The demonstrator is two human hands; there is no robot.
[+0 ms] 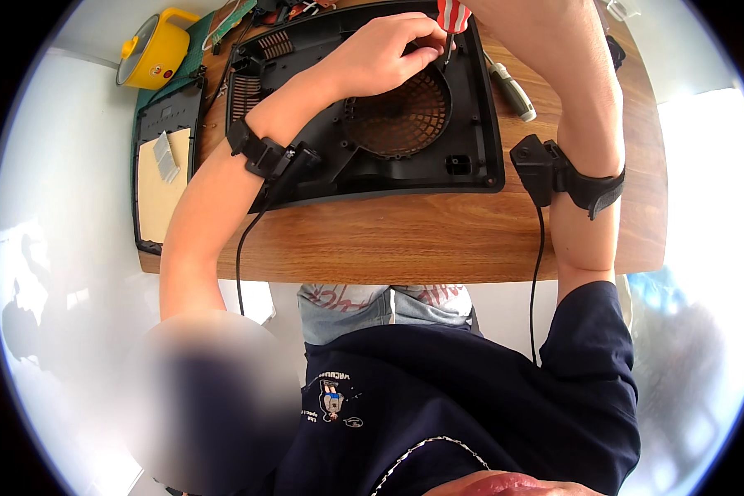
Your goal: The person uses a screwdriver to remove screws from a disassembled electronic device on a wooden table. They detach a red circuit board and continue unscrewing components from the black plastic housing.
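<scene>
A black plastic housing (476,124) with a round grille (401,120) lies open side up on the wooden table. Over its far part, a screwdriver with a red and white handle (452,16) points down, its tip near the housing wall. My right hand (492,7) grips that handle, though the picture's top edge cuts off most of the hand. Close beside the screwdriver's shaft, my left hand (384,54) is closed, with thumb and fingers pinched near the tip. Whatever sits between those fingertips is too small to make out.
A second screwdriver with a grey handle (512,93) rests right of the housing. To the left are a dark panel (169,112) with a beige sheet and a yellow pot (155,51). Black cables (240,256) hang from straps on both forearms.
</scene>
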